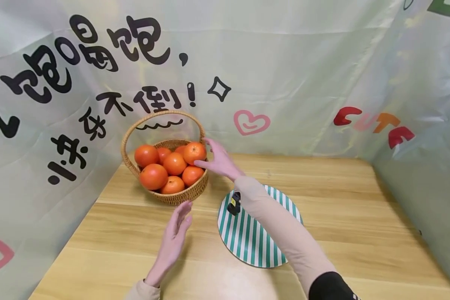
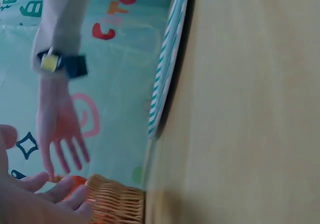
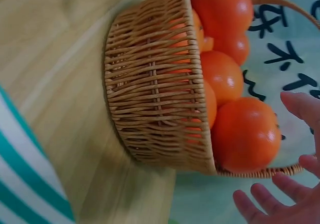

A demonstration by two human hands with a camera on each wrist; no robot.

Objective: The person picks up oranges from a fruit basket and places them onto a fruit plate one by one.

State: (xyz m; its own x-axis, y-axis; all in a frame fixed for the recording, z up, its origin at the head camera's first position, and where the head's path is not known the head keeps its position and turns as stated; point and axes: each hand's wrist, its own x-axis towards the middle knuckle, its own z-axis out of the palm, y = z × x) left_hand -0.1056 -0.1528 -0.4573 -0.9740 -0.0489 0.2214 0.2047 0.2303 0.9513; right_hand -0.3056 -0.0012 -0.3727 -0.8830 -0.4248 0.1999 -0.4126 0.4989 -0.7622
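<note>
Seeing a printed backdrop sheet [image 1: 303,91], then a wood-grain surface [image 1: 341,200] spreading beneath. Finding a wicker basket [image 1: 185,196] standing back left, with a handle [image 1: 124,146] arching over, and a round striped placemat [image 1: 243,237] lying nearer and to the right. Poising the right hand [image 1: 222,161] beside the basket's right side, with fingers lying apart and grasping nothing; hovering with the left hand [image 1: 174,235] before the basket, likewise holding nothing. Noting oranges [image 1: 174,163] heaping inside, some sitting above the rim. Probably risking a tumble: rolling one over the edge by nudging it off-centre, or tipping the basket by snagging the handle. Showing, in the right wrist view, a gap between fingers and nearest orange [image 3: 247,134]; seemingly overlapping in the head view, there alone showing the full handle.
</note>
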